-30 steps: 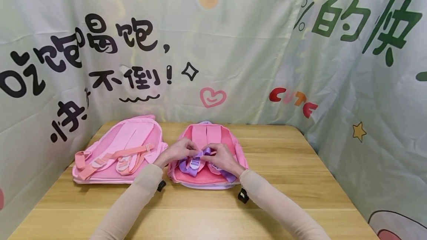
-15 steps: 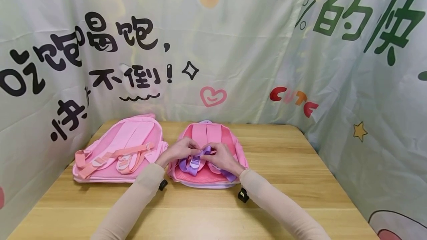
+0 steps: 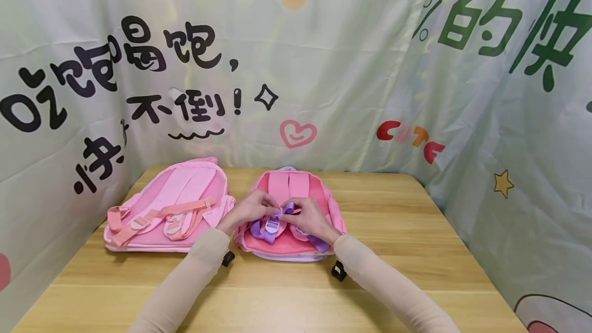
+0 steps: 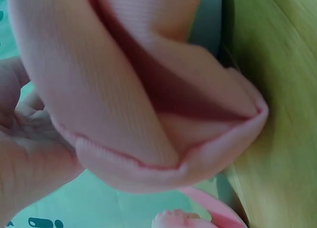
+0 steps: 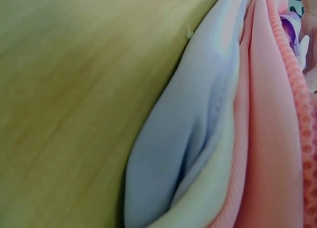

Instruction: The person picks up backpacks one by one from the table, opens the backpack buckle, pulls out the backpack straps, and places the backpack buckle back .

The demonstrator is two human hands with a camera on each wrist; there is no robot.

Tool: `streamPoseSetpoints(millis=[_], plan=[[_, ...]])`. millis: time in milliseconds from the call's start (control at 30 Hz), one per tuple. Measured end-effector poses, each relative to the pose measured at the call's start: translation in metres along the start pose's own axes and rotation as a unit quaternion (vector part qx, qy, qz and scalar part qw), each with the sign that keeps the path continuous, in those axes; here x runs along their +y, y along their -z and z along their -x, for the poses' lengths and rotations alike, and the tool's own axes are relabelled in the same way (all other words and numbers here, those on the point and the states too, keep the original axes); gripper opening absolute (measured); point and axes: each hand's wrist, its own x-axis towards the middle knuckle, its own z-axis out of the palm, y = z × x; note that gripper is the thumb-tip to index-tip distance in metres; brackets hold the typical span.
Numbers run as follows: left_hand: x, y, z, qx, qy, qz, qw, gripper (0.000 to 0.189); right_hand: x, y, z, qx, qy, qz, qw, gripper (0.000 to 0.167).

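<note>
A pink backpack with lilac edges (image 3: 289, 186) lies back side up in the middle of the table. Over its lower back, my left hand (image 3: 250, 207) pinches a purple webbing strap (image 3: 262, 235) by a small white strap slider, partly hidden by the fingers. My right hand (image 3: 309, 218) pinches the same strap from the other side, a purple loop standing up between the hands. Just below them is a pale adjuster buckle (image 3: 272, 226). In the left wrist view, the pink side pocket (image 4: 99, 99) covers my fingertips; the right wrist view shows mostly the bag's side (image 5: 198, 124).
On the left lies a lighter pink backpack (image 3: 185, 179) with orange straps (image 3: 185, 208), close to my left wrist. The wooden table (image 3: 388, 220) is walled by printed cloth curtains (image 3: 342, 81) at the back and both sides.
Both hands stay at the purple strap with only tiny finger movement. The head view has shifted slightly, and the backpacks stay in place on the table.
</note>
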Motion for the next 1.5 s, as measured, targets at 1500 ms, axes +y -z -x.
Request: streamPoseSetpoints(millis=[1500], plan=[[0.0029, 0.0008, -0.0004, -0.002, 0.015, 0.029, 0.9995, 0.015, -0.0014, 0.0012, 0.0021, 0.01, -0.005, -0.008, 0.9999, 0.022]])
